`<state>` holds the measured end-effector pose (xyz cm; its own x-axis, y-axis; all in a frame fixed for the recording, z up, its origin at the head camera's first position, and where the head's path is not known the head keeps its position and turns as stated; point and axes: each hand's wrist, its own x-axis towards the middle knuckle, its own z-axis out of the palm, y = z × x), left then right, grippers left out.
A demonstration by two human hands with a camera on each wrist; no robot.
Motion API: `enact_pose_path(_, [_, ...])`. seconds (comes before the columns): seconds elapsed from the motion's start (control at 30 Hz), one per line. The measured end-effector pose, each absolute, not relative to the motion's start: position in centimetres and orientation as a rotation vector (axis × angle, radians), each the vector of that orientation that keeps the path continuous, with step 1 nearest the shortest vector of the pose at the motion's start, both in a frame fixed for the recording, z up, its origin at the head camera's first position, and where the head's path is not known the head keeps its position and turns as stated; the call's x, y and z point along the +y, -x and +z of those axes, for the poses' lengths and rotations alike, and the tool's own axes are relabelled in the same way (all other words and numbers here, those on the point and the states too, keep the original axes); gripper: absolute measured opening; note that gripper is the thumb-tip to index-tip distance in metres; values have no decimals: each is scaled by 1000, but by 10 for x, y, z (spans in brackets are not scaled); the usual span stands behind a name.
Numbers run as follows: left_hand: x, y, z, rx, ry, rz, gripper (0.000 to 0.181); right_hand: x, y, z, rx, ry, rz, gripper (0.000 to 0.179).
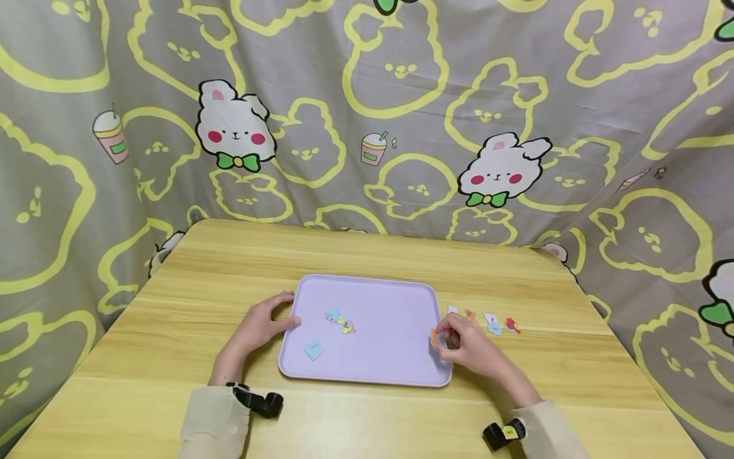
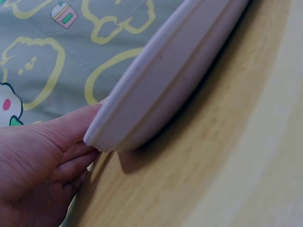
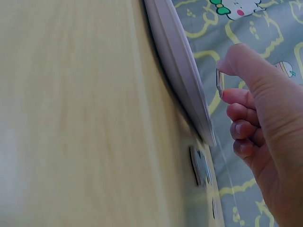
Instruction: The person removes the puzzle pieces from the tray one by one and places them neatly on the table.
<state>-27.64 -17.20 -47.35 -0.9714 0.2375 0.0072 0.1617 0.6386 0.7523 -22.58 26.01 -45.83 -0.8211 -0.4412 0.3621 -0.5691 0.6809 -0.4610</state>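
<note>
**Steadying the tray (image 1: 390,335), pinching an orange piece (image 1: 434,338)**

I'm having the left hand (image 1: 260,325) grip the tray's left rim, likely for steadiness; a blue piece (image 1: 313,349) and a cluster (image 1: 334,316) are lying inside. At its right edge, the right hand (image 1: 467,344) is fingertip-pinching, probably for control; loose pieces (image 1: 491,323) are lying beyond.

Tray (image 1: 384,344) on table (image 1: 367,421), pieces (image 1: 313,350) inside and at its right.
</note>
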Motion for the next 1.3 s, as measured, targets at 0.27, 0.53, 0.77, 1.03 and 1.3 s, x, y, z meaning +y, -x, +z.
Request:
enact_pose_path(0.27, [-172, 276, -472, 2761, -325, 1249, 59, 278, 225, -460, -2680, -821, 876, 21])
enact_pose_path(0.53, [-172, 277, -473, 2764, -336, 1246, 58, 294, 226, -465, -2659, -800, 813, 22])
enact_pose_path(0.77, [-173, 277, -473, 2778, -349, 1246, 58, 306, 227, -465, -2688, -790, 807, 22])
enact_pose_path(1.03, [-173, 277, -475, 2771, -342, 1252, 59, 316, 223, -465, -2753, -720, 768, 22])
enact_pose_path(1.3, [-174, 277, -474, 2772, -349, 1261, 58, 327, 221, -467, -2765, -709, 765, 19])
